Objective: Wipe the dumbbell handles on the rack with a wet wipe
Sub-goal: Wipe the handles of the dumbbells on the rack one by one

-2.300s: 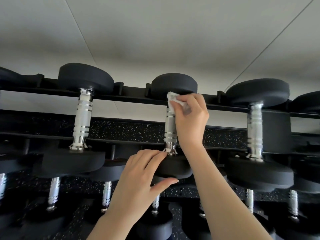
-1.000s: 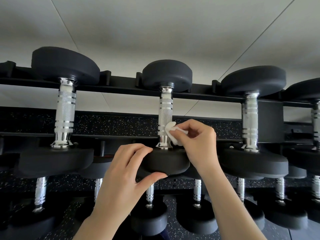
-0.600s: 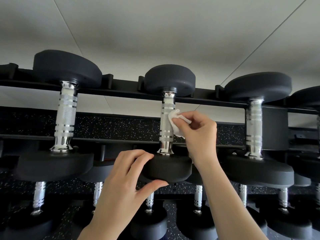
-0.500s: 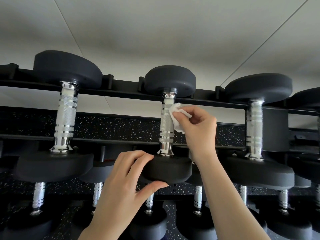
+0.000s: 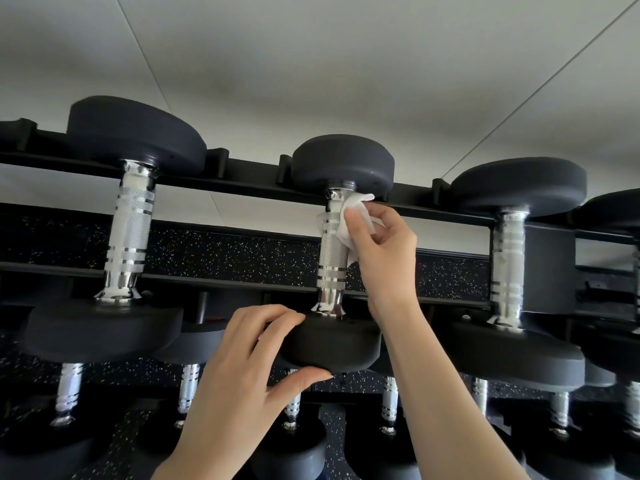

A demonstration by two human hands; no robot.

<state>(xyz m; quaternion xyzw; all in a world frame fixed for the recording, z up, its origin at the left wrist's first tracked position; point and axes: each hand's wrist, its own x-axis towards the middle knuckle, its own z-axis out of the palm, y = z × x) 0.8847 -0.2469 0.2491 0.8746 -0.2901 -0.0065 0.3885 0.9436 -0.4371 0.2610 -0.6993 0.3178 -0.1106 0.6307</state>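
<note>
A black dumbbell with a knurled chrome handle lies across the top tier of the black rack, in the middle of the view. My right hand pinches a crumpled white wet wipe and presses it against the upper right side of that handle, just under the far head. My left hand grips the near black head of the same dumbbell, fingers over its top edge and thumb underneath.
Larger dumbbells sit on the same tier at the left and at the right. A lower tier holds several smaller dumbbells. A speckled dark floor shows behind the rails, and a pale wall fills the top.
My right hand has slid the wipe up the handle from near the lower collar to the top, under the far head. My left hand has stayed on the near head.
</note>
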